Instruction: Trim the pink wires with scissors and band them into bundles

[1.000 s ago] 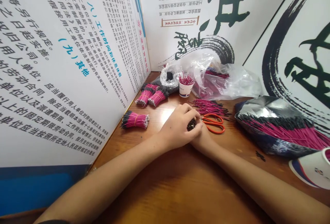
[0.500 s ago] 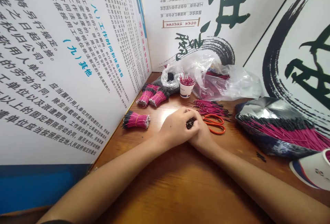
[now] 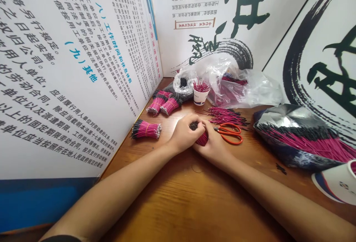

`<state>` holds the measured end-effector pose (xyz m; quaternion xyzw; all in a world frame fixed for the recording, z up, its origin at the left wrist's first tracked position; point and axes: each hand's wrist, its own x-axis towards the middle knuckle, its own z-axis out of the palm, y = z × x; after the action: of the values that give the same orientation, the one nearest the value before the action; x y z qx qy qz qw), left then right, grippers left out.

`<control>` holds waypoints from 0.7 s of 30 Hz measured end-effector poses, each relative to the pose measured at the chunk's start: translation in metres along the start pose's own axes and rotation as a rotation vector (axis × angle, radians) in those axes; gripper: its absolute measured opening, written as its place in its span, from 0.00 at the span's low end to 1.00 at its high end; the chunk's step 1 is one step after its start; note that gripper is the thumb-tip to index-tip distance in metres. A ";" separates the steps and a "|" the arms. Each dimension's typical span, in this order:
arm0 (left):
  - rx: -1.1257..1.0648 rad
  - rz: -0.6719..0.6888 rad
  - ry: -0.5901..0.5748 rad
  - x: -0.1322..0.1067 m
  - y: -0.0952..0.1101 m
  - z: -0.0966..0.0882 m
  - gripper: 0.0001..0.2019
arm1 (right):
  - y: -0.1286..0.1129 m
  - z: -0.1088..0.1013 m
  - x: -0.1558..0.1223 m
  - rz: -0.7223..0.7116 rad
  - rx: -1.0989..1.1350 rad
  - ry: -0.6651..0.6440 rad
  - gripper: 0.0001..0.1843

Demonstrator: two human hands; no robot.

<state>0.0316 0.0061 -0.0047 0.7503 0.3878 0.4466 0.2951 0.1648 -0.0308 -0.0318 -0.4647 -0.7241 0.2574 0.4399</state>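
A bundle of magenta wires (image 3: 204, 139) with black ends is held between my two hands over the middle of the table. My left hand (image 3: 183, 133) is closed round its black-tipped end. From the other side my right hand (image 3: 215, 143) wraps the bundle, its fingers mostly hidden. Orange-handled scissors (image 3: 230, 132) lie just right of my right hand. Beyond my hands is a loose pile of magenta wires (image 3: 226, 116). A banded wire bundle (image 3: 146, 129) lies to the left. On the wood below my hands shows a thin ring (image 3: 197, 168), perhaps a rubber band.
More banded bundles (image 3: 164, 103) sit at the back left beside a paper cup (image 3: 200, 98) of wires. Clear plastic bags (image 3: 250, 90) lie against the back panel. At right are an open bag of wires (image 3: 303, 141) and a larger cup (image 3: 335, 184).
Both hands have shifted slightly left and turned, and magenta wires now show between them. The thin ring on the table has come into view below them.
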 end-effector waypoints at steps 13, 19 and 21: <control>-0.802 -0.655 0.234 0.011 -0.010 -0.007 0.07 | 0.001 -0.009 -0.001 0.047 0.577 0.089 0.27; -0.945 -0.750 0.232 0.013 -0.009 -0.006 0.09 | -0.002 -0.006 -0.002 0.013 0.490 0.066 0.32; -0.979 -0.751 0.237 0.011 -0.006 -0.003 0.09 | -0.003 -0.003 -0.002 0.022 0.394 0.041 0.38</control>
<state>0.0301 0.0189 -0.0037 0.2860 0.4058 0.5185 0.6962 0.1662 -0.0334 -0.0292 -0.3828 -0.6453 0.3896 0.5341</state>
